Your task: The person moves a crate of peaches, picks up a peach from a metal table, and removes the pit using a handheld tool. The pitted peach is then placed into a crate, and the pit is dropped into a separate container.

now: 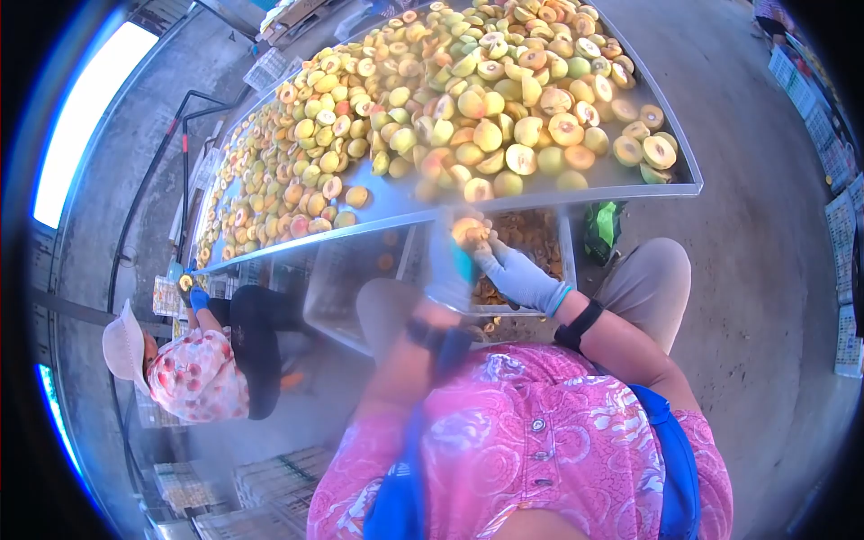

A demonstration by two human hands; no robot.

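Observation:
A piece of orange-yellow peach [471, 232] is held over the crate, in front of the table's near edge. My right hand [524, 277], in a pale blue-grey glove, has its fingers closed against this fruit. Beside it, my left hand [450, 274] is raised close under the fruit; motion smears it, and its fingers do not show clearly. Any tool between the hands is too blurred to make out. Below my hands stands a plastic crate [567, 247] with brown-orange fruit scraps [531, 229] in it. Both wrists wear dark bands.
A metal-rimmed table [360, 229] bears many halved peaches [486, 135], some with pits showing. To the left, another person [198, 369] in a white hat and blue gloves works at its corner. A green bag [601, 229] lies by my right knee. Crates [841, 225] line the right side.

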